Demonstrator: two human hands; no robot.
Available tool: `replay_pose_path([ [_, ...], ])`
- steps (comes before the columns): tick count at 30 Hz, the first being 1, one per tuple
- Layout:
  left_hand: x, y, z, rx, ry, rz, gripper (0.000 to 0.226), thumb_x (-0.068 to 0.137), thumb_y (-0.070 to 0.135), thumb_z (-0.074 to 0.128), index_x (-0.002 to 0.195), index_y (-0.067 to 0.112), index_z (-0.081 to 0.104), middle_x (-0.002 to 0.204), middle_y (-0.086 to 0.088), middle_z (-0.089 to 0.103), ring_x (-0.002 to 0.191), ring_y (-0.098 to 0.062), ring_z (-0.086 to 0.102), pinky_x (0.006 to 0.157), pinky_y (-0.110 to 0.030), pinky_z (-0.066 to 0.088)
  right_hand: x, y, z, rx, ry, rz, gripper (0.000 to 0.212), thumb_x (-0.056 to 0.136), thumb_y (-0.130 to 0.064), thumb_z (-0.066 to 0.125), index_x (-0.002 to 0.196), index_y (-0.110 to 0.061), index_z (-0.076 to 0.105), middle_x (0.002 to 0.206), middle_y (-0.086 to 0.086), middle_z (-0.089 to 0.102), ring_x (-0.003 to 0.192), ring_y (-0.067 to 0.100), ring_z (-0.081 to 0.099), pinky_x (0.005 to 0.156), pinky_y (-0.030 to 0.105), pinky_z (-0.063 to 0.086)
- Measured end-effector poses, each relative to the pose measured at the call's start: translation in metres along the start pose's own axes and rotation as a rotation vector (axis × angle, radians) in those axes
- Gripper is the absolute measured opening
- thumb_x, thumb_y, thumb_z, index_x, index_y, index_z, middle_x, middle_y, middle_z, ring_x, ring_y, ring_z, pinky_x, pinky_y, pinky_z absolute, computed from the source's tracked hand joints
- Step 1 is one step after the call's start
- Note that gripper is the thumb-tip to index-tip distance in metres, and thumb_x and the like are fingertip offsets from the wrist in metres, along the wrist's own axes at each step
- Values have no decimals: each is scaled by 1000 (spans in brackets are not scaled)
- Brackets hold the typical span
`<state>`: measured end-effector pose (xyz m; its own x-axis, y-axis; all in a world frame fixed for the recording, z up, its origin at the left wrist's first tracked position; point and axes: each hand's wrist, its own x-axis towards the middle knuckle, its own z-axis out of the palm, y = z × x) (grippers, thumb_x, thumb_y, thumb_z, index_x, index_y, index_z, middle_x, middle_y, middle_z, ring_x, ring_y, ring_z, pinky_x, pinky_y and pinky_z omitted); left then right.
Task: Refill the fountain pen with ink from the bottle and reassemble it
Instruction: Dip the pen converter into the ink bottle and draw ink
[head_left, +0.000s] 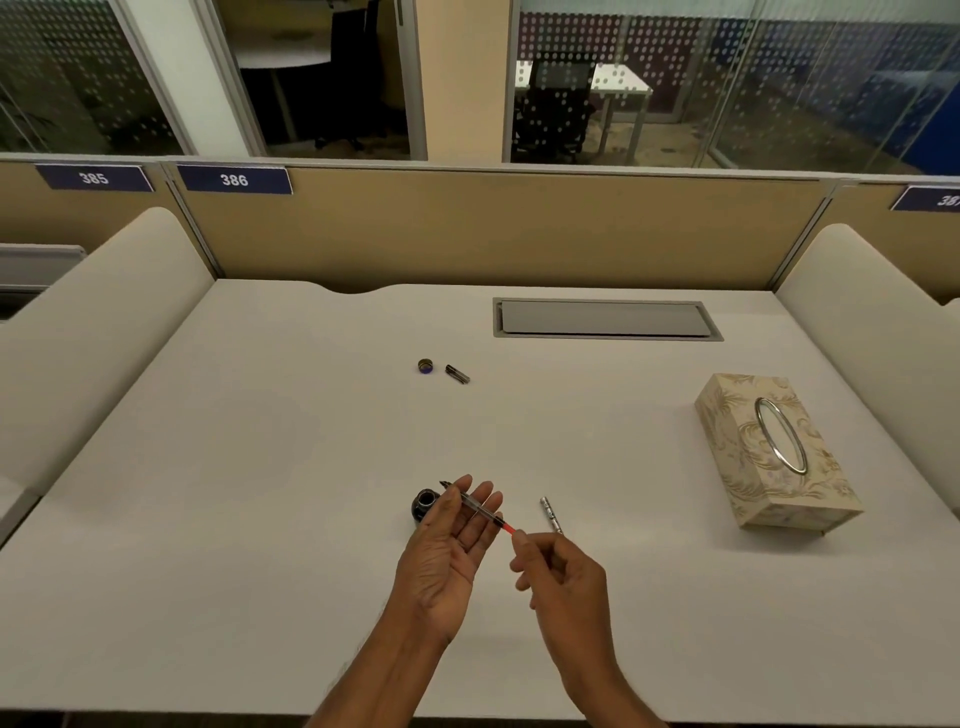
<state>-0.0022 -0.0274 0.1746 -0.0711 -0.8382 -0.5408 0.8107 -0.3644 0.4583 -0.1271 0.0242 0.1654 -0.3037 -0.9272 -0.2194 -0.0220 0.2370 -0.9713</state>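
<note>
While the ink bottle (425, 505) stands open on the white table (260, 467), we see two bare hands close beside it. The left hand (447, 551) is just in front of the bottle and partly hides it. Its palm faces up and its fingers (488, 496) are straight and spread a little. The pen (480, 510), a thin clear tube with a dark tip, lies across those fingers. The dark tip points toward the bottle and sits just above it. The red end (509, 528) of the pen sticks out on the side away from the bottle.

The right hand (561, 577) is to the right of the bottle. Its fingers (522, 543) are curled in and pinch the red end of the pen.

A silver pen barrel (550, 514) lies flat on the table to the right of the bottle, just past the hands. Well behind the bottle we see a small round bottle lid (426, 366) and a short dark pen cap (457, 374) just beside each other. Far to the right of the bottle sits a patterned tissue box (774, 452). Behind the bottle and to the right, near the back edge, a grey flap (605, 318) is set into the table.
</note>
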Motion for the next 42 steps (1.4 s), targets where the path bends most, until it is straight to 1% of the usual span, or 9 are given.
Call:
replay_pose_path([
  [5, 1, -1, -6, -33, 6, -23, 25, 102, 16, 54, 120, 4, 66, 114, -19, 77, 98, -28, 78, 79, -37, 66, 0, -2, 6, -55, 22, -56, 14, 93, -30, 69, 81, -26, 74, 73, -4, 75, 67, 9, 67, 62, 21, 52],
  [9, 2, -1, -12, -68, 15, -59, 26, 100, 14, 55, 122, 2, 65, 114, -19, 77, 97, -29, 78, 82, -39, 65, 2, -1, 12, -172, 51, -118, 17, 95, -26, 68, 79, -30, 71, 76, -12, 74, 72, 9, 68, 68, 23, 56],
  [12, 6, -1, -16, -80, 28, -83, 26, 100, 11, 56, 122, 0, 65, 114, -19, 77, 96, -29, 78, 84, -39, 64, 4, -4, 19, -261, 57, -195, 20, 95, -23, 67, 78, -33, 69, 80, -19, 73, 76, 5, 68, 65, 16, 52],
  [17, 15, 2, -21, -123, 36, -130, 26, 99, 12, 59, 120, -2, 65, 111, -20, 77, 96, -29, 79, 74, -37, 66, 15, -4, 27, -425, 56, -343, 14, 95, -20, 68, 86, -30, 70, 81, -21, 69, 78, 6, 67, 59, 14, 47],
  [22, 26, 3, -28, -178, 28, -166, 29, 96, 14, 62, 120, -2, 66, 115, -22, 76, 98, -30, 78, 77, -39, 66, 23, -2, 33, -515, 27, -432, 9, 96, -22, 67, 94, -30, 70, 78, -26, 65, 72, 6, 63, 60, 10, 44],
  [25, 30, 2, -31, -199, 21, -173, 35, 87, 15, 66, 117, -3, 67, 113, -22, 76, 97, -30, 78, 78, -40, 66, 28, -1, 36, -536, 12, -446, 10, 96, -23, 67, 97, -32, 70, 79, -28, 65, 75, 2, 64, 63, 7, 44],
  [31, 37, 2, -36, -219, 15, -178, 30, 95, 14, 61, 118, -3, 68, 115, -22, 76, 97, -29, 78, 82, -41, 64, 35, 3, 42, -554, -1, -445, 10, 97, -24, 66, 100, -33, 70, 85, -26, 67, 86, 0, 65, 72, 9, 48],
  [39, 43, 7, -40, -237, -1, -199, 28, 103, 14, 52, 118, -5, 66, 115, -22, 76, 96, -30, 78, 82, -41, 63, 38, 12, 49, -578, -9, -450, 12, 97, -24, 65, 105, -33, 69, 90, -26, 68, 88, 1, 65, 74, 11, 51],
  [42, 45, 8, -41, -250, -5, -211, 28, 103, 13, 51, 117, -5, 67, 113, -22, 77, 95, -30, 79, 80, -41, 64, 40, 13, 50, -592, -10, -457, 13, 97, -23, 66, 105, -32, 69, 91, -25, 69, 86, 1, 65, 73, 8, 50],
])
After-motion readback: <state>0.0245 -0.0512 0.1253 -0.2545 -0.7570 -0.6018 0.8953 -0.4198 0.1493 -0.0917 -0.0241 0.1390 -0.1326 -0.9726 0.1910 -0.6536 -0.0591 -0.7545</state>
